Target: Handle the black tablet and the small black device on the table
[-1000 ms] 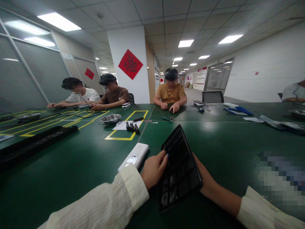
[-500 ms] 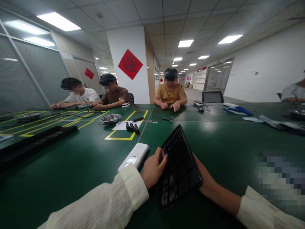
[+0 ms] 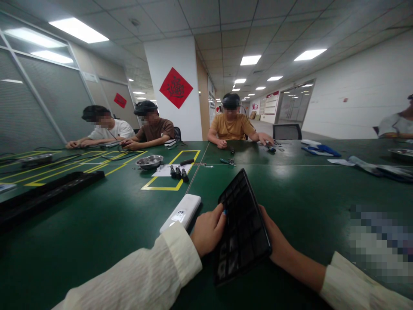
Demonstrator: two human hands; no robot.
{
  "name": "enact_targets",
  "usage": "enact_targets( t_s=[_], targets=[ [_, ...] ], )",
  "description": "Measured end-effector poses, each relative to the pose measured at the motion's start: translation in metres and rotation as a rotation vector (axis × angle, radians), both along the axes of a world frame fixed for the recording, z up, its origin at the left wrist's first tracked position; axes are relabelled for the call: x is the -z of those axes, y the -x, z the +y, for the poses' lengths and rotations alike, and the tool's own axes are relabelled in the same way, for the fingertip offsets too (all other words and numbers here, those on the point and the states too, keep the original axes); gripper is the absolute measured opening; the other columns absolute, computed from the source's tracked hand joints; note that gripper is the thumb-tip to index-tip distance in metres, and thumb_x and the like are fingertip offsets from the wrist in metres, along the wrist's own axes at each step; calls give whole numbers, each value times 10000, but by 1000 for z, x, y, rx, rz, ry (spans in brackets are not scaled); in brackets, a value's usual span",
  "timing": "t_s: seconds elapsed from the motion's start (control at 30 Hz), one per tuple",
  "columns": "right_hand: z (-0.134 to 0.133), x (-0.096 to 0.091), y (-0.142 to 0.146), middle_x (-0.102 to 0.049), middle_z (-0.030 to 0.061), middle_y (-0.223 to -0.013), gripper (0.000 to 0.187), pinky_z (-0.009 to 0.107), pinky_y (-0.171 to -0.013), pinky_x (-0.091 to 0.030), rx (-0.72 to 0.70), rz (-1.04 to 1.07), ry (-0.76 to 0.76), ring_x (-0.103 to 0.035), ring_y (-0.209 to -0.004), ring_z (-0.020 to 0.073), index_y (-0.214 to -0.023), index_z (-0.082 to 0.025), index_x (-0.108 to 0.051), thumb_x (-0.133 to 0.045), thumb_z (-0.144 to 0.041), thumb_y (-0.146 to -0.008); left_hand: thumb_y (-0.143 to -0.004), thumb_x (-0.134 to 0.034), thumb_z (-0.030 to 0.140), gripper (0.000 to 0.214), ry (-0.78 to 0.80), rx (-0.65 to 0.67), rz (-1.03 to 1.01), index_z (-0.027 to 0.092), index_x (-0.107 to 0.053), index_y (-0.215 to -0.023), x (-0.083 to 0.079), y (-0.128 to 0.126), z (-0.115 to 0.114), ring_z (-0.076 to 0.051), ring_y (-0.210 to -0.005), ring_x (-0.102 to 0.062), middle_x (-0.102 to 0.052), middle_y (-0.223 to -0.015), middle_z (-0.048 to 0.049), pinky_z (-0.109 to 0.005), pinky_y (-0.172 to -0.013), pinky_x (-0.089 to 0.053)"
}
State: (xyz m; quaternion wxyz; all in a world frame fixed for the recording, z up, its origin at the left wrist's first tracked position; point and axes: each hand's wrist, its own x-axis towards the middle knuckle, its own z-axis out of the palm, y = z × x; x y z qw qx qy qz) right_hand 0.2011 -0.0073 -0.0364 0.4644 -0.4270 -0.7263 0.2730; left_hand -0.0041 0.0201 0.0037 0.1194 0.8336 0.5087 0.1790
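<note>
A black tablet [image 3: 242, 224] is held up at a slant over the green table, its dark glossy face showing a grid of lines. My left hand [image 3: 209, 228] is closed at its left edge, thumb lying along the face; a small blue spot shows at the thumb tip. From behind the right edge, my right hand [image 3: 274, 234] grips the tablet, most of its fingers hidden by it. Just beyond my left hand lies a white oblong device [image 3: 182, 211] with a label, flat on the table.
Farther off are a metal bowl [image 3: 149, 162], several black cylindrical parts [image 3: 179, 173] on white paper and pliers [image 3: 228, 162]. A long black tray [image 3: 48, 198] lies at left. Co-workers sit around the table [image 3: 129, 232]; one in a yellow shirt [image 3: 230, 127] faces me. Blue items [image 3: 321, 150] lie right.
The tablet and my hands have shifted only slightly. Across the table, the co-worker in yellow has moved one hand outward to the small items beside them.
</note>
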Motion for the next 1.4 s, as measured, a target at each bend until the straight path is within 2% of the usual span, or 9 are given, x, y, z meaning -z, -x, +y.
enact_targets(
  t_s=[0.13,0.33,0.43,0.67,0.83,0.93,1.13,1.4],
  targets=[
    [2,4,-1,-541,115,-1174,388,381,-910,-450,8,20,-18,-537,-1061,219,-1227,-197,-365,-448,-258,-854,-919,-236,350,287,-5,20,-2,211,-487,-916,-1,0,-1,-198,-799,-607,-634,-824,-43,-271,-678,-382],
    [4,6,-2,-553,119,-1142,356,396,-915,-443,9,18,8,-551,-1026,225,-1188,-180,-410,-454,-297,-854,-918,-218,445,448,49,38,-140,194,-535,-726,-1,-1,1,-159,-668,-566,-616,-711,-27,-243,-619,-370],
    [4,6,-3,-540,124,-1173,375,393,-937,-426,16,12,2,-526,-1074,234,-1200,-181,-413,-465,-307,-850,-913,-202,468,501,53,34,-160,184,-539,-674,0,-2,2,-153,-619,-540,-596,-662,-26,-245,-591,-355],
    [7,12,-4,-566,106,-1134,376,385,-908,-442,31,75,43,-547,-1030,228,-1214,-204,-432,-411,-381,-882,-903,-218,470,497,75,31,-201,183,-558,-682,1,-2,3,-160,-659,-542,-606,-685,-32,-245,-619,-359],
    [5,6,-2,-578,98,-1102,383,359,-872,-453,38,68,72,-561,-973,217,-1195,-206,-446,-441,-406,-868,-896,-223,500,523,116,11,-231,178,-567,-669,0,-3,4,-155,-632,-532,-591,-647,-25,-240,-590,-358],
    [4,4,-3,-579,95,-1092,395,359,-875,-450,45,48,74,-563,-962,217,-1196,-209,-441,-456,-415,-859,-902,-230,476,501,111,8,-236,178,-576,-696,0,-4,4,-158,-654,-546,-607,-678,-31,-241,-606,-367],
    [9,10,-2,-604,89,-1039,433,373,-857,-468,62,110,98,-581,-948,222,-1192,-211,-463,-399,-491,-869,-905,-250,404,428,95,16,-183,183,-579,-743,-2,-3,2,-165,-704,-570,-627,-736,-43,-240,-649,-378],
    [6,6,-1,-566,101,-1130,400,375,-896,-455,22,98,96,-556,-1025,224,-1198,-208,-426,-440,-428,-865,-902,-251,390,413,79,29,-153,190,-585,-766,-5,-3,0,-174,-732,-589,-637,-750,-45,-244,-662,-385]
  ],
)
